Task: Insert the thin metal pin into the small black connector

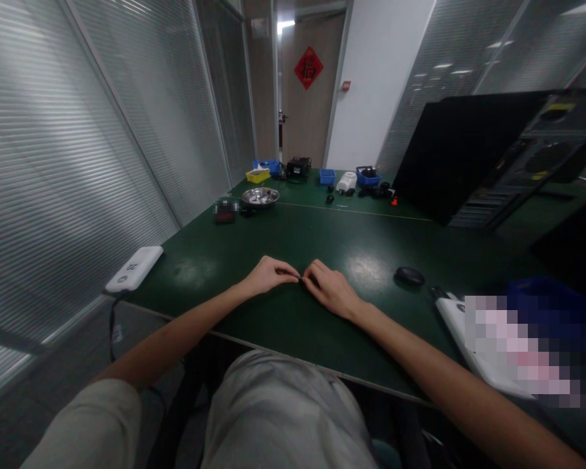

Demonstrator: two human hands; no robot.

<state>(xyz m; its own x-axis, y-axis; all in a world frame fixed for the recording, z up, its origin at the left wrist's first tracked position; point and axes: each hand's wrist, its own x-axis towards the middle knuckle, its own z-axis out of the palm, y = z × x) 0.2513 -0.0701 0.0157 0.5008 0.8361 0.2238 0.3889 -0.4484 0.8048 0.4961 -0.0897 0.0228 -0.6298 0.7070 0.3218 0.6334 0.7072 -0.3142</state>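
Note:
Just above the green tabletop, my left hand and my right hand meet fingertip to fingertip. Both are closed in a pinch on a tiny dark piece between them. It is too small for me to make out its kind, and the fingers cover most of it. To the right of my right hand lies a black computer mouse, apart from it.
A white device with a cable sits at the left edge. Farther back are a metal dish, a yellow tray, a blue bin and small black parts. A large black computer case stands at the right.

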